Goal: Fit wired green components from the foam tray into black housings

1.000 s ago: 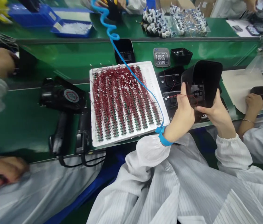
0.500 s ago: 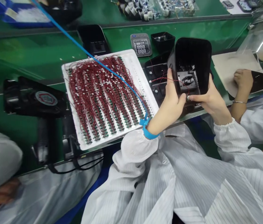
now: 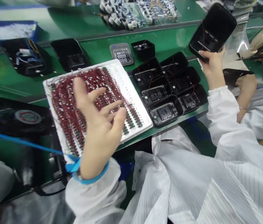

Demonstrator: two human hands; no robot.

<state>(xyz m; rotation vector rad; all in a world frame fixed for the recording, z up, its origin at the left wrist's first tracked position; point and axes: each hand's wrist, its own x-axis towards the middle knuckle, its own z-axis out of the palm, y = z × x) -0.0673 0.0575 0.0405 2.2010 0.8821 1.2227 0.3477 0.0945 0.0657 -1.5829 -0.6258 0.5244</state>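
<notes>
Along a green conveyor bench (image 3: 91, 56), a white tray (image 3: 135, 102) of red-wired boards is lying under the left hand (image 3: 97, 124), fingers spreading apart, while the right hand (image 3: 212, 63) is gripping a black housing (image 3: 213, 31) far right, tilting it clear of neighbouring shells (image 3: 168, 88).

The small grey display panel (image 3: 121, 53), lying on the green bench (image 3: 94, 51) just beyond the far edge of the white tray (image 3: 131, 90), shows rows of "888" digits. The round red-ringed label on the black fan (image 3: 27, 116) at the left is too blurred to read.
</notes>
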